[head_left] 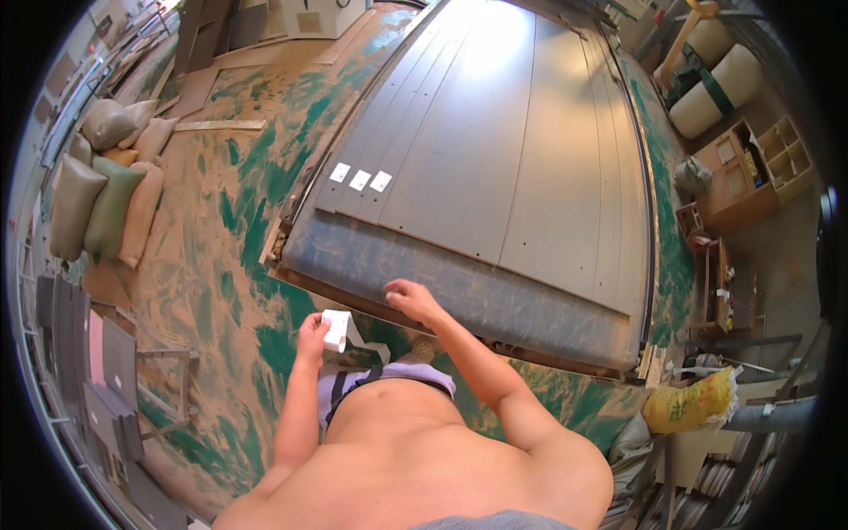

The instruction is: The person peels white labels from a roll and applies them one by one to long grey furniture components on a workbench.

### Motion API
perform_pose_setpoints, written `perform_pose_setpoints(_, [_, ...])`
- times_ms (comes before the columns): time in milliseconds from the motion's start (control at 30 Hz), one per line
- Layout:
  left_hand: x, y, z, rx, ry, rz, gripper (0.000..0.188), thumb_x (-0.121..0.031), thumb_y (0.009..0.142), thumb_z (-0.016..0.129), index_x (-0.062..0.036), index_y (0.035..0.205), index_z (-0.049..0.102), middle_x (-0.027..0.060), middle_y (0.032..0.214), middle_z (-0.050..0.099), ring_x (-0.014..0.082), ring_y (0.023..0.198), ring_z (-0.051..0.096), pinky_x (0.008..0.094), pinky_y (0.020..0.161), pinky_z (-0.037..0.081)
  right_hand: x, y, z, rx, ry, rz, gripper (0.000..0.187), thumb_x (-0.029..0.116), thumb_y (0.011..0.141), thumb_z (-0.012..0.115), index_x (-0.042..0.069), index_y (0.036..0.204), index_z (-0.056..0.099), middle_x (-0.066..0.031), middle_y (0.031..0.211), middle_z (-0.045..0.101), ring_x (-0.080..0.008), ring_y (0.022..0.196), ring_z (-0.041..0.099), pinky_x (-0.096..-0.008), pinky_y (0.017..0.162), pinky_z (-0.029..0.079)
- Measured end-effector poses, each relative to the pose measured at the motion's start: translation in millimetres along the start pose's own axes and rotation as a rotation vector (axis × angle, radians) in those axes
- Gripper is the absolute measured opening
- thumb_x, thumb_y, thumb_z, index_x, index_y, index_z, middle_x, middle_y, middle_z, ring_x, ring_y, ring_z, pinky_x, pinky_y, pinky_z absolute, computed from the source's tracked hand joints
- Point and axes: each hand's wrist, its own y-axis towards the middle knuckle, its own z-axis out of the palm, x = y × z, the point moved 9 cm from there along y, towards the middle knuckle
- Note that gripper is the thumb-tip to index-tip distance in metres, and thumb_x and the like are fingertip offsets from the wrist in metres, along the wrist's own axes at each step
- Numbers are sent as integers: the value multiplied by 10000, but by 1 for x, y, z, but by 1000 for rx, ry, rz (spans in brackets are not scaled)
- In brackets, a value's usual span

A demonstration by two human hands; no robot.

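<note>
My left hand [311, 337] is closed on a strip of white labels [336, 329] in front of my waist. Part of the white strip [369, 346] trails to the right, above my lap. Just over the near edge of a dark, dusty conveyor belt [397, 265], my right hand [413, 302] has its fingers loosely bent and apart, with nothing visible in them. Long grey panels [468, 168] lie side by side on the belt. Three white labels [359, 180] sit in a row near the left panels' near ends.
Stuffed sacks [110, 194] are piled on the left of the dusty green floor [256, 177]. Dark boards [75, 340] stand at the lower left beside a metal frame [168, 389]. A yellow sack [692, 402] lies to the right, and a wooden cabinet [729, 172] stands farther back.
</note>
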Motion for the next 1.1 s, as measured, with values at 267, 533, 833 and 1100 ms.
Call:
perform_pose_setpoints(267, [-131, 117, 19, 63, 366, 322, 374, -53, 834, 616, -22, 1196, 530, 31, 940, 584, 128, 874, 550, 278, 786, 451, 46, 105, -42, -138, -35, -131, 358, 276, 820, 628, 80, 1118, 657, -138, 874, 686, -247, 816, 661, -350, 762, 520])
perform_pose_setpoints(533, [-174, 289, 55, 172, 943, 392, 562, -97, 726, 558, -106, 1287, 523, 124, 1176, 556, 332, 1056, 560, 415, 904, 458, 57, 231, -36, -390, -569, 241, 389, 291, 794, 550, 104, 1124, 639, -142, 930, 696, -333, 901, 655, -439, 794, 516])
perform_pose_setpoints(833, [-159, 326, 60, 484, 876, 341, 613, -87, 707, 556, -111, 1316, 501, 144, 1468, 368, 347, 1292, 430, 402, 1044, 386, 59, 226, -7, -648, -684, 565, 453, 188, 738, 553, 97, 1182, 580, -171, 841, 689, -361, 802, 670, -486, 705, 526])
perform_pose_setpoints(1100, [-153, 283, 56, 571, 1041, 211, 456, -96, 680, 613, -173, 1128, 583, 224, 1506, 264, 417, 1229, 479, 413, 1008, 422, 54, 198, 16, -536, -566, 608, 613, 154, 717, 539, 111, 1325, 484, -227, 986, 679, -397, 937, 653, -477, 808, 519])
